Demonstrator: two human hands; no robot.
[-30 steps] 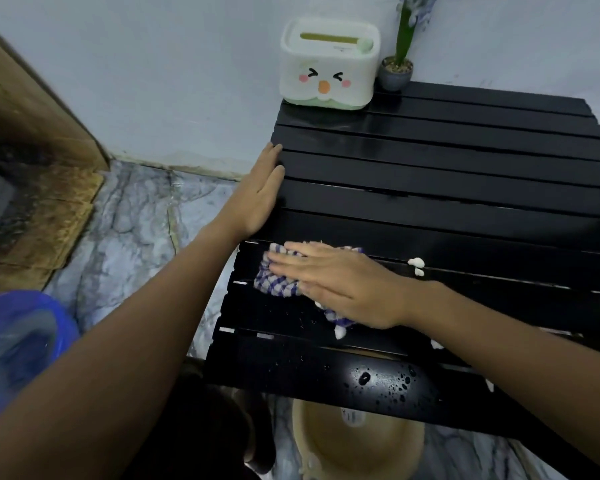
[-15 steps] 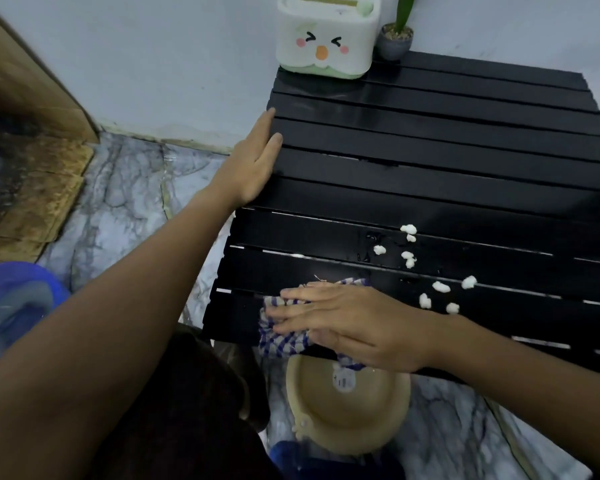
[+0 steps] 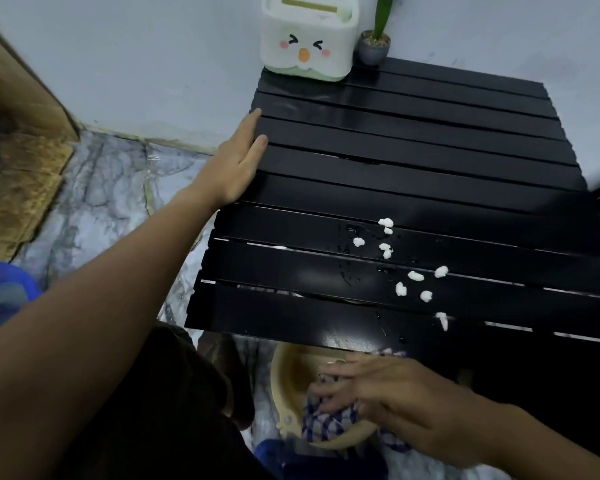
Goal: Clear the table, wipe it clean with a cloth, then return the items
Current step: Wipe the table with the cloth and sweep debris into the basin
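The black slatted table [image 3: 413,157] fills the upper right. My left hand [image 3: 236,164] lies flat on its left edge, fingers together, holding nothing. My right hand [image 3: 392,396] is below the table's near edge, over a beige bowl [image 3: 284,379] on the floor, pressing the blue-and-white checked cloth [image 3: 329,424] into it. Several white crumbs [image 3: 400,289] and water drops lie on the near slats. A white tissue box with a cartoon face [image 3: 309,36] and a small potted plant [image 3: 374,46] stand at the far edge by the wall.
The floor is grey marble [image 3: 111,188]. A blue plastic basin [image 3: 4,296] sits at the left. A brown wooden panel [image 3: 18,133] stands at the far left. The wall runs right behind the table.
My right hand has dragged the cloth off the table's near edge and down into the beige bowl. White crumbs are now uncovered on the slats. My left hand has stayed put.
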